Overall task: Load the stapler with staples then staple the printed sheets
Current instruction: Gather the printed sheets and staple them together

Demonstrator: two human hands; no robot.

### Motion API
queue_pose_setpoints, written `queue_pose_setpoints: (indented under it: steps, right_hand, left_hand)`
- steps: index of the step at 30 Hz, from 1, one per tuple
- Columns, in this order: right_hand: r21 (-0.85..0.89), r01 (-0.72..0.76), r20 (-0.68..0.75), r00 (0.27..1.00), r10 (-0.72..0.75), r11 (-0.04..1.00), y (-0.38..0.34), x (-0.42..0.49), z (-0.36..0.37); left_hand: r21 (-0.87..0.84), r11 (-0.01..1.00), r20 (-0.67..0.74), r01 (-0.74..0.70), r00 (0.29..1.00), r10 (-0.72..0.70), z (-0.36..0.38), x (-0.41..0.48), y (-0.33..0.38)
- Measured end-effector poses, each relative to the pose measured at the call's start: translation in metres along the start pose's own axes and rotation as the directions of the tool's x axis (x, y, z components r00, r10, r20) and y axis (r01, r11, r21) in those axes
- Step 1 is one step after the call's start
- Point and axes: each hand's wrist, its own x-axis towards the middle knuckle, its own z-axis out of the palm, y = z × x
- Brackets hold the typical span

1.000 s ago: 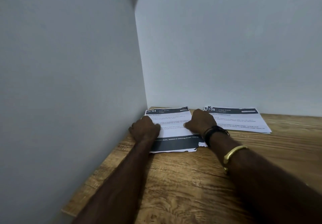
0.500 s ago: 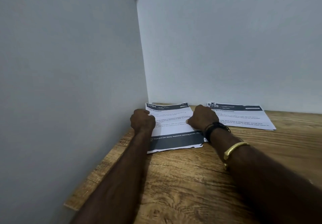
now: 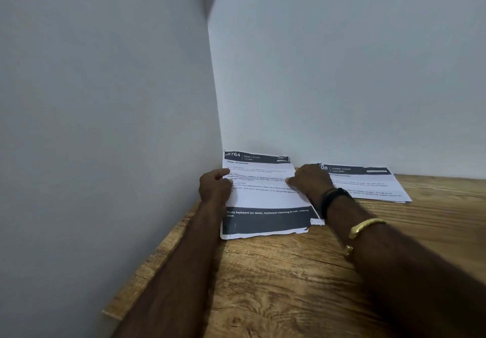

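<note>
Where the wooden table (image 3: 302, 285) meets the corner of two grey walls (image 3: 105, 100), a printed sheet (image 3: 263, 200) is held by its two side edges. Its left edge is pinched by the curled left hand (image 3: 214, 187), and its right edge is gripped by the closed right hand (image 3: 311, 179). A second stack of printed sheets (image 3: 373, 185) is seen lying flat just beside it, to the right.
</note>
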Motion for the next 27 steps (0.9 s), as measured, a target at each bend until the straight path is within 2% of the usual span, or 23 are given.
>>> queue_pose_setpoints:
  steps: [8,13,20,27]
  right_hand:
    - [0.278,-0.001,-0.186,0.981,0.055,0.961,0.019,-0.016,-0.025]
    - [0.47,0.07,-0.242,0.969,0.052,0.88,0.031,-0.03,-0.054]
    - [0.486,0.142,-0.311,0.95,0.019,0.863,0.05,-0.053,-0.105]
    - [0.356,0.231,-0.45,0.892,-0.05,0.905,0.082,-0.066,-0.136]
  left_hand:
    - [-0.082,0.996,0.051,-0.047,0.997,0.051,0.007,-0.021,0.01]
    - [-0.119,0.986,0.032,-0.119,0.992,0.124,0.025,-0.035,0.02]
    - [-0.231,0.96,0.041,-0.155,0.985,0.169,0.059,-0.059,0.037]
    - [-0.133,0.929,0.167,-0.346,0.916,0.365,0.088,-0.087,0.06]
